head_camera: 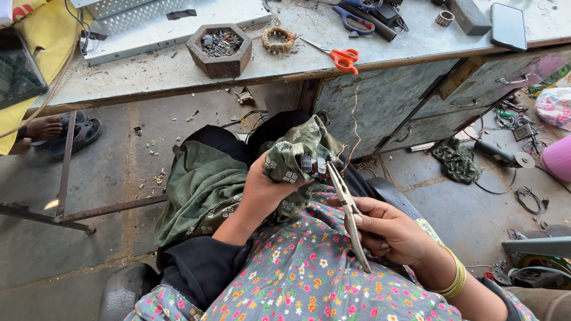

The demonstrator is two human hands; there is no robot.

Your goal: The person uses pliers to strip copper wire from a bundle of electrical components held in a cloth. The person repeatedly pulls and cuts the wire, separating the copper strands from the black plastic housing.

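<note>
Pliers (348, 205) held in right hand (392, 232) fingers; left hand (264, 190) fingers pinch cloth-wrapped part (309, 164).

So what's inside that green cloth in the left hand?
A small metal part pokes out of the green cloth, gripped by the pliers. The rest is covered by cloth and left hand.

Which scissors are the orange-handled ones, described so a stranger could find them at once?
Start at the long grey workbench across the top of the view. Along its front edge, right of the six-sided wooden block and the small wire ring, lie the scissors. Their bright orange handles set them apart from the blue-handled pair farther back.
</note>
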